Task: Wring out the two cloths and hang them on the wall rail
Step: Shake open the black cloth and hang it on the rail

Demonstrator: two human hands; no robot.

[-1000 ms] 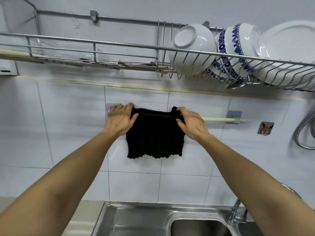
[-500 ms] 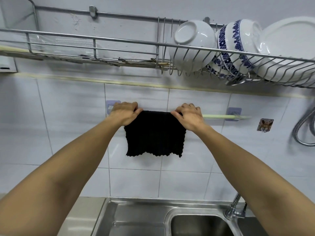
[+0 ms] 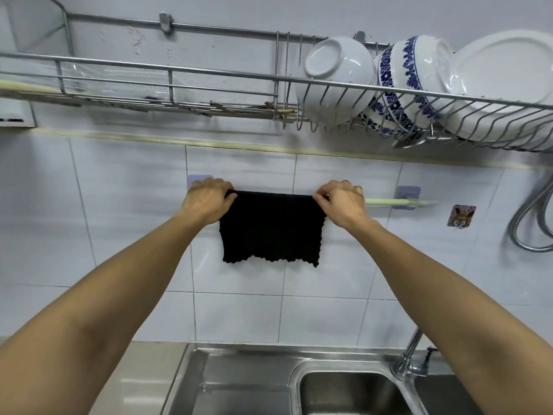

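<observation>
A black knitted cloth (image 3: 270,227) hangs flat against the white tiles, folded over the pale green wall rail (image 3: 389,201). My left hand (image 3: 208,200) grips its top left corner at the rail. My right hand (image 3: 341,203) pinches its top right corner. The rail shows only to the right of my right hand, held by a lilac stick-on hook (image 3: 406,196). Another lilac hook (image 3: 197,178) peeks out behind my left hand. I see no second cloth.
A steel dish rack (image 3: 179,73) runs above, holding a white bowl (image 3: 335,79), a blue-patterned bowl (image 3: 410,82) and a white plate (image 3: 505,82). Below lie a steel sink (image 3: 245,381), a tap (image 3: 411,354) and a shower hose (image 3: 535,223) at right.
The cloth's top edge has been lowered over the rail and now lies straight along it. Both hands have dropped onto the rail at its corners and curled round them.
</observation>
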